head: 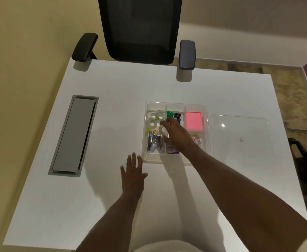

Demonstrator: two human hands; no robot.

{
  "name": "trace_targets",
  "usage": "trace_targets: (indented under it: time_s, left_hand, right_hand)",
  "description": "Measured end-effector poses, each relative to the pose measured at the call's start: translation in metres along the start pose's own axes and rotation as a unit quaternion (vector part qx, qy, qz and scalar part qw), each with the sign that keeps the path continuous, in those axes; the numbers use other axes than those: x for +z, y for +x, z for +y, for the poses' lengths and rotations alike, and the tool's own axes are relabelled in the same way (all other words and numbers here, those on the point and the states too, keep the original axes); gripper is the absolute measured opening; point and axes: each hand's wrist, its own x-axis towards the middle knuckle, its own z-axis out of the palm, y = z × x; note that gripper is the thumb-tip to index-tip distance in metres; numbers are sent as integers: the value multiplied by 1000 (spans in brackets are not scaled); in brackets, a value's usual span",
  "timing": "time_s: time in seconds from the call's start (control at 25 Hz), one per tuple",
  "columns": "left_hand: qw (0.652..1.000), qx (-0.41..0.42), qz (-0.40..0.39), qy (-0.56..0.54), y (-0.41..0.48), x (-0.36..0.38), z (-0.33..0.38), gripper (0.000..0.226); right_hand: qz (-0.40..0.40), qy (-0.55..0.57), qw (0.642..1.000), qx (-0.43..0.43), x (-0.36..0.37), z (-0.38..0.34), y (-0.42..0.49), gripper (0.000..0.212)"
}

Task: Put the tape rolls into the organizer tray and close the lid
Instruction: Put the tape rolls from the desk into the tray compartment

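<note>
Landmark: the clear organizer tray [176, 161] on the white desk [112, 84]. Well left of it, a grey cable hatch [73, 136] is set into the desk. Just left of the tray's near corner, the left hand [133, 176] lies flat, fingers spread, holding nothing. Tape rolls [154, 118] sit in the tray's far-left compartment. The right hand [176, 136] reaches into the tray, fingers curled around a tape roll [162, 130]. Pink sticky notes [194, 121] occupy the far-right compartment. The lid [240, 135] lies flat just right of the tray.

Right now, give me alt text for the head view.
The right hand reaches into the clear organizer tray, fingers beside the tape rolls in its far-left compartment. The left hand rests flat on the white desk; the clear lid lies right of the tray.
</note>
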Motion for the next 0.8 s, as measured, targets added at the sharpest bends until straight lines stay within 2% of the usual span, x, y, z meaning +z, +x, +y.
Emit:
trace_targets:
  time_s: [0.08, 0.2, 0.4, 0.56, 0.8]
  left_hand:
    - [1000, -5, -5, -7, 2, 1, 0, 84]
    - [1000, -11, -8, -4, 5, 4, 0, 85]
    - [1000, -16, -9, -2, 7, 12, -1, 85]
    - [1000, -20, -16, 2, 10, 14, -2, 86]
    - [999, -20, -29, 3, 10, 9, -1, 85]
  right_hand:
    - [21, 10, 1000, 21, -6, -2, 24, 56]
    - [40, -58, 995, 65, -8, -5, 53, 49]
    - [-2, -140, 983, 120, 5, -7, 87, 50]
    - [-24, -176, 977, 119, 13, -6, 105, 42]
    - [-30, -173, 978, 112, 17, -5, 101, 48]
